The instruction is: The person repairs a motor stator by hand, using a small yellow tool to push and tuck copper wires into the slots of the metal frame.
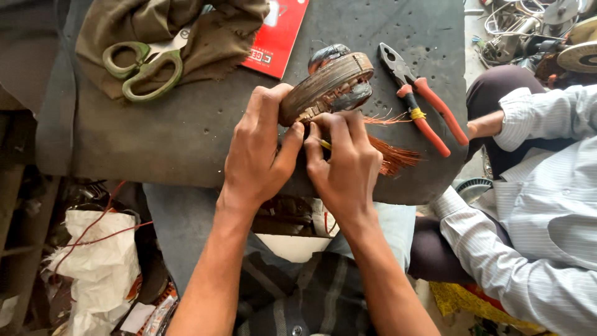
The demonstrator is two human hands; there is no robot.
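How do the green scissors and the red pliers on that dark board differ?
The scissors have green loop handles and lie on a brown cloth; the pliers have straight red handles and lie on the bare board. The scissors lie far left of both hands, the pliers just right of them. Both lie untouched.

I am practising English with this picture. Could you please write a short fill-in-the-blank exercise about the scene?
1. The left hand steadies a round motor stator on the dark ____.
2. The pliers have ____ handles.
3. Green-handled ____ lie on the brown cloth.
4. The loose wire strands are ____-coloured.

Missing words: table; red; scissors; copper
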